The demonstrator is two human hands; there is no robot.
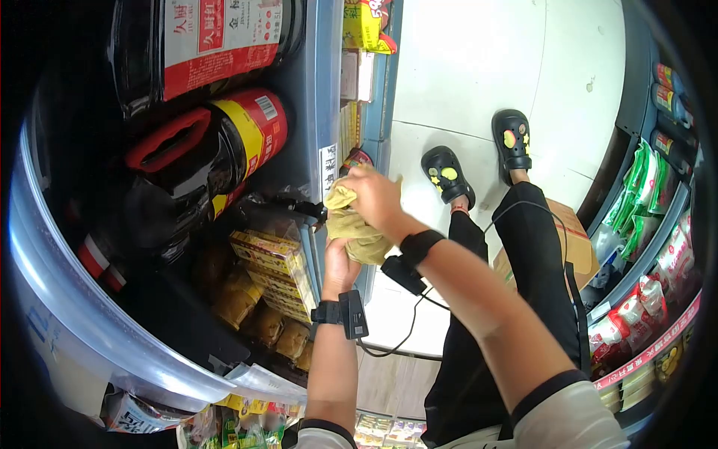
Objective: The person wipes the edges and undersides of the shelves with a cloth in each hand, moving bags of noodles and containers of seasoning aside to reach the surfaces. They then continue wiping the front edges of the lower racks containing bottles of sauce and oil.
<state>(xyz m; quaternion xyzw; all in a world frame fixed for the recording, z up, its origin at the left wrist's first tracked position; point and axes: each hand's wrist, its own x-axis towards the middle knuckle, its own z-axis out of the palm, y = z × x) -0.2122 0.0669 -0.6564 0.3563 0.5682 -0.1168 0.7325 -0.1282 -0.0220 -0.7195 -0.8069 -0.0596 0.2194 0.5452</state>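
Observation:
My right hand [376,199] grips a yellowish cloth [357,236] from above, its fingers closed on a bunched fold. Below it my left hand [340,267] holds the lower part of the same cloth, with some fingers hidden behind it. Both hands are at the shelf's front edge. A dark, narrow object [303,209] reaches toward the cloth from the shelf side; what it is I cannot make out. Beside it on the shelf lies a large dark bottle [250,135] with a red handle and a red and yellow label.
Another large bottle [221,45] lies further up the shelf. Stacked yellow boxes [273,262] and brown packets [288,340] fill the lower compartment. A cardboard box [572,236] stands on the floor by my legs. A cable [407,333] hangs between my wrists. Shelves with packets [636,191] line the right.

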